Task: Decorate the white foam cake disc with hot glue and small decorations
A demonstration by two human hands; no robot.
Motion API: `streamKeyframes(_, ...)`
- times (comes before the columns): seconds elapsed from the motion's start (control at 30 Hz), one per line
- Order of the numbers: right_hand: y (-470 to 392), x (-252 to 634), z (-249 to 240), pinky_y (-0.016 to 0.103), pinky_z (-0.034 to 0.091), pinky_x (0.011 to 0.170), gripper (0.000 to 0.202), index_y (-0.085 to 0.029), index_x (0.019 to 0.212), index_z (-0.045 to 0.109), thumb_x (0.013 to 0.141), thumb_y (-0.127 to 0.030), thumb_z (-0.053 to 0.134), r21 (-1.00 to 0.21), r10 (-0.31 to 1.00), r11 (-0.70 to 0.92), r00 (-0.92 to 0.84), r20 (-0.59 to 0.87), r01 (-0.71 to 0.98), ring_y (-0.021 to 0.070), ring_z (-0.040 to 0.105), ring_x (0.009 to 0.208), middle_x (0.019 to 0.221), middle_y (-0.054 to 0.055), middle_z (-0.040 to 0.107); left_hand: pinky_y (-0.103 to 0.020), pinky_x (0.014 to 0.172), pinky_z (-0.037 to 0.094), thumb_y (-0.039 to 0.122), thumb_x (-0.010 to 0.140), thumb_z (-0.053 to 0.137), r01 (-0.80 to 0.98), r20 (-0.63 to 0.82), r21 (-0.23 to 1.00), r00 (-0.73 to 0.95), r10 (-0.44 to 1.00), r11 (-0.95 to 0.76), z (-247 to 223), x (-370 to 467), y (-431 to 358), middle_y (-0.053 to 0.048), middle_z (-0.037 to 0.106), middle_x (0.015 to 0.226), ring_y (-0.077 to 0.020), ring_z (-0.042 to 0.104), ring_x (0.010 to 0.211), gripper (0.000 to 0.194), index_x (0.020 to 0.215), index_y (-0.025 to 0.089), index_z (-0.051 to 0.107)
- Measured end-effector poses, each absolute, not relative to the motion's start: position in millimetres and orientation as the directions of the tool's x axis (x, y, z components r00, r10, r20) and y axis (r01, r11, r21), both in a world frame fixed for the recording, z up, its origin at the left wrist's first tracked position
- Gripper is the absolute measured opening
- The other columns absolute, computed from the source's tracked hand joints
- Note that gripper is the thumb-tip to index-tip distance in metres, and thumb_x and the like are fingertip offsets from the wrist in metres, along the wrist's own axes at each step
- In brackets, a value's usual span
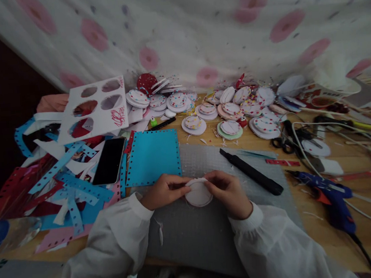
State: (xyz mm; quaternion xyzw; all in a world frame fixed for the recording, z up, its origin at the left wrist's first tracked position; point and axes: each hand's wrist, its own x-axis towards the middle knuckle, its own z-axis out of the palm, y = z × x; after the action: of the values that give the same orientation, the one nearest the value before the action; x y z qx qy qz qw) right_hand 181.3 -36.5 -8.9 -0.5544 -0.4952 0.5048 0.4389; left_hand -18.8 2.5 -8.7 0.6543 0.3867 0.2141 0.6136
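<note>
A white paper disc (198, 194) with a thin darker outline near its rim is held between my two hands, low over the grey cutting mat (192, 236). My left hand (168, 190) pinches its left edge with thumb and fingers. On the opposite side, my right hand (229, 191) grips the upper right edge. The disc's top edge looks slightly ragged between the fingertips. Right of my hands a black craft knife (251, 171) lies slantwise on the mat. Behind my left hand is a blue sheet (153, 156) with dots along its edges.
Piled paper discs (193, 123) line the back. A phone (110, 161) rests by paper scraps (69, 185) and a card with round holes (97, 105) at left. At right are a blue glue gun (331, 203), its cable, and black scissors (282, 142).
</note>
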Motion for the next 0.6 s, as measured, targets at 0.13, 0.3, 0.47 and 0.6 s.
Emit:
streamKeyframes(0.13,-37.2,181.7,-10.4,0.028,0.046,0.053,0.017,-0.019,0.073,0.065,0.070,-0.035,0.066,-0.987,0.991,-0.131,0.012,-0.131,0.096,0.0142,0.057,0.058,0.064,0.003,0.064,-0.030,0.075,0.052,0.031,0.077,0.065,0.219,-0.207,0.972,0.606,0.768,0.089,-8.6,-19.0,1.6,-0.010,0.072,0.101,-0.0201,0.065,0.088,0.036,0.108,0.013,0.068)
streamKeyframes(0.3,-38.0,181.0,-11.5,0.027,0.045,0.051,0.017,-0.019,0.074,0.065,0.069,-0.036,0.066,-0.985,0.988,-0.151,-0.021,-0.153,0.085,0.0139,0.056,0.056,0.063,0.002,0.064,-0.027,0.067,0.050,0.036,0.077,0.064,0.201,-0.271,0.962,0.608,0.747,0.186,-6.8,-18.8,2.3,-0.008,0.072,0.088,-0.0166,0.063,0.076,0.031,0.097,0.013,0.070)
streamKeyframes(0.47,-40.9,175.4,-9.4,0.027,0.046,0.054,0.013,-0.019,0.072,0.065,0.068,-0.031,0.066,-0.982,0.981,-0.162,-0.097,-0.171,0.092,0.0145,0.057,0.059,0.065,0.002,0.064,-0.021,0.057,0.043,0.032,0.076,0.063,0.243,-0.254,0.961,0.591,0.765,0.131,-4.1,-17.4,3.1,-0.001,0.064,0.066,-0.0107,0.055,0.061,0.021,0.075,0.012,0.067)
streamKeyframes(0.6,-42.0,173.5,-8.4,0.028,0.046,0.056,0.013,-0.019,0.074,0.064,0.069,-0.030,0.065,-0.979,0.972,-0.178,-0.139,-0.191,0.103,0.0151,0.058,0.061,0.067,0.002,0.064,-0.019,0.053,0.039,0.029,0.074,0.064,0.286,-0.262,0.952,0.594,0.761,0.104,-3.3,-17.4,2.3,0.000,0.059,0.059,-0.0089,0.050,0.056,0.018,0.067,0.011,0.065)
